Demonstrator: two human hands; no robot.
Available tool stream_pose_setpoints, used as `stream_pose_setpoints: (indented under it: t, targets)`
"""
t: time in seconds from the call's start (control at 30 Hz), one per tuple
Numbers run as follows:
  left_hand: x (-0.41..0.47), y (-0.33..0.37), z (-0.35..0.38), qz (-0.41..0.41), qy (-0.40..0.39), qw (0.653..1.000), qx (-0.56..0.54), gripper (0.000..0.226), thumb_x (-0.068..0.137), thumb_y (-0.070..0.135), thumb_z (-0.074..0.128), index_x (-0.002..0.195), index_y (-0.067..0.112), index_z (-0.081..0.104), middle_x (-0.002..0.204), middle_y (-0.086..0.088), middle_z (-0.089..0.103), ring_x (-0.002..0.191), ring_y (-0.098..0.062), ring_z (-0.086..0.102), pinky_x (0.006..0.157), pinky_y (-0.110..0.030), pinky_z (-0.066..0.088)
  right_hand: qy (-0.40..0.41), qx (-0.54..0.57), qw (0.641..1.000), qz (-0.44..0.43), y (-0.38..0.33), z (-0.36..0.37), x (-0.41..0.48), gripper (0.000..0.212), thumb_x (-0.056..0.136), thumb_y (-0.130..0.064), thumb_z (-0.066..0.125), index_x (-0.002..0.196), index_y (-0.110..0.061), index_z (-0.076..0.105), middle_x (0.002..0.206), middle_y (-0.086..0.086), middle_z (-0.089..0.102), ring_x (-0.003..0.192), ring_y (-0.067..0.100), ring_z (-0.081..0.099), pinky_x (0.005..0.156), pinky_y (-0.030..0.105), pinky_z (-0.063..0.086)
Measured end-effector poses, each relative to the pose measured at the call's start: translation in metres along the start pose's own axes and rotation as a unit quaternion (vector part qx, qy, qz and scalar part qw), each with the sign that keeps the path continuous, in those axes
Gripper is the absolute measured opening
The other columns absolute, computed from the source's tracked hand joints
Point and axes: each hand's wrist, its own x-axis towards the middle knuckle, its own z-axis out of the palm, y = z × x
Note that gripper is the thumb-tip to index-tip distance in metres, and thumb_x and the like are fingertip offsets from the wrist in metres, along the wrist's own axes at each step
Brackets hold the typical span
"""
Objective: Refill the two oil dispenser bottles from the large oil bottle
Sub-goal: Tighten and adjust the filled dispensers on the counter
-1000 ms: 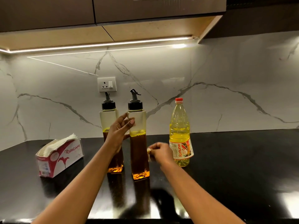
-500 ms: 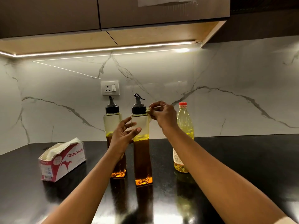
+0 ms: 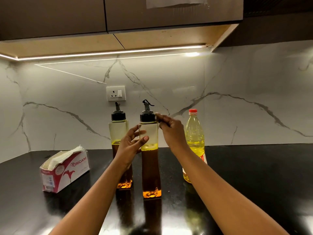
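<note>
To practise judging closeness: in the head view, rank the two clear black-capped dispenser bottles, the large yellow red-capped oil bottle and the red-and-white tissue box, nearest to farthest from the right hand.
1. Front clear black-capped dispenser bottle: the right hand is at its cap.
2. Large yellow red-capped oil bottle: just to its right.
3. Rear clear black-capped dispenser bottle: left, farther back.
4. Red-and-white tissue box: far left.

Your bench [image 3: 254, 184] is a glossy black top, and the nearer dispenser bottle [image 3: 150, 167] stands upright on it, with dark oil filling its lower part. Just behind and left of that bottle stands the second dispenser bottle [image 3: 117, 131]. The large oil bottle [image 3: 194, 133] stands to its right, slightly farther back, and well to its left lies a red-and-white tissue box [image 3: 66, 172], tissues showing from its open top.
</note>
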Motion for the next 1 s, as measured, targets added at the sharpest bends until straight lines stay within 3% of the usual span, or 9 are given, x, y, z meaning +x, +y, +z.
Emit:
stream_pose_setpoints:
  t: [0.07,0.13,0.27,0.4,0.53,0.67,0.83,0.93,1.0]
  targets:
    - [0.001,0.0,-0.001,-0.003,0.0,1.0,0.0,0.071,0.074,0.038,0.071,0.139,0.025,0.043,0.127,0.004,0.06,0.109,-0.017,0.064,0.08,-0.033,0.052,0.0,-0.06,0.993,-0.098,0.001,-0.004,-0.014,0.031,0.091,0.0,0.054,0.117,-0.012,0.065,0.121,-0.002,0.063,0.11,-0.001,0.055,0.093,0.012,0.045]
    - [0.0,0.001,-0.001,-0.001,-0.005,1.0,-0.003,0.072,0.072,0.039,0.072,0.138,0.026,0.044,0.127,0.004,0.06,0.109,-0.016,0.064,0.079,-0.031,0.053,0.005,-0.088,0.987,-0.138,0.003,-0.004,-0.019,0.033,0.09,0.003,0.054,0.118,-0.01,0.065,0.123,-0.001,0.061,0.112,-0.004,0.051,0.097,0.012,0.042]
    - [-0.002,0.003,-0.002,-0.001,-0.013,1.0,-0.007,0.089,0.056,0.056,0.079,0.135,0.029,0.046,0.125,0.005,0.061,0.107,-0.013,0.065,0.071,-0.025,0.054,-0.008,-0.085,0.995,-0.059,0.003,-0.005,-0.001,0.033,0.093,0.001,0.051,0.121,-0.011,0.063,0.122,0.003,0.064,0.111,0.013,0.06,0.093,0.017,0.046]
    - [0.0,0.006,-0.008,-0.022,-0.039,0.999,-0.025,0.1,0.045,0.067,0.083,0.132,0.03,0.049,0.126,0.003,0.064,0.108,-0.017,0.066,0.08,-0.034,0.054,-0.051,0.027,0.998,0.038,0.003,-0.006,0.013,0.03,0.094,-0.003,0.05,0.118,-0.013,0.065,0.114,0.003,0.068,0.11,0.013,0.061,0.092,0.015,0.046]
    - [-0.006,0.003,-0.004,-0.008,-0.042,0.999,-0.029,0.097,0.052,0.065,0.08,0.136,0.035,0.042,0.133,0.007,0.059,0.118,-0.016,0.06,0.092,-0.039,0.052,-0.008,0.052,0.999,0.011,0.004,-0.008,0.005,0.029,0.091,-0.002,0.054,0.104,-0.022,0.07,0.103,-0.003,0.071,0.1,0.009,0.065,0.094,0.027,0.05]
    - [-0.02,-0.003,0.016,0.036,0.001,0.997,0.073,0.11,0.058,0.056,0.08,0.149,0.034,0.023,0.146,0.003,0.043,0.128,-0.014,0.05,0.1,-0.032,0.046,-0.012,0.008,0.999,-0.031,0.001,-0.01,0.002,0.03,0.09,-0.002,0.055,0.109,-0.021,0.07,0.106,-0.003,0.07,0.095,0.005,0.063,0.084,0.012,0.048]
    - [-0.023,-0.009,0.021,0.055,0.028,0.987,0.152,0.079,0.071,0.03,0.081,0.132,0.033,0.031,0.139,-0.004,0.053,0.119,-0.015,0.055,0.092,-0.028,0.047,-0.053,0.018,0.998,0.042,-0.011,-0.01,0.016,0.031,0.09,0.002,0.054,0.116,-0.009,0.066,0.113,0.004,0.068,0.096,0.003,0.058,0.082,0.007,0.047]
    - [-0.021,-0.011,0.009,0.025,-0.007,0.992,0.127,0.078,0.063,0.049,0.083,0.125,0.039,0.037,0.135,0.003,0.057,0.12,-0.017,0.055,0.099,-0.04,0.048,-0.077,0.034,0.994,0.064,-0.018,-0.017,0.02,0.03,0.089,0.004,0.055,0.115,-0.006,0.066,0.105,0.0,0.067,0.084,-0.003,0.056,0.068,-0.003,0.042]
    - [-0.021,-0.013,0.003,0.017,-0.012,0.995,0.101,0.075,0.059,0.054,0.083,0.121,0.039,0.044,0.128,0.007,0.06,0.12,-0.015,0.057,0.101,-0.042,0.047,-0.081,0.028,0.995,0.047,-0.019,-0.021,0.016,0.026,0.088,-0.001,0.059,0.111,-0.009,0.068,0.101,-0.005,0.067,0.08,-0.009,0.056,0.073,-0.001,0.044]
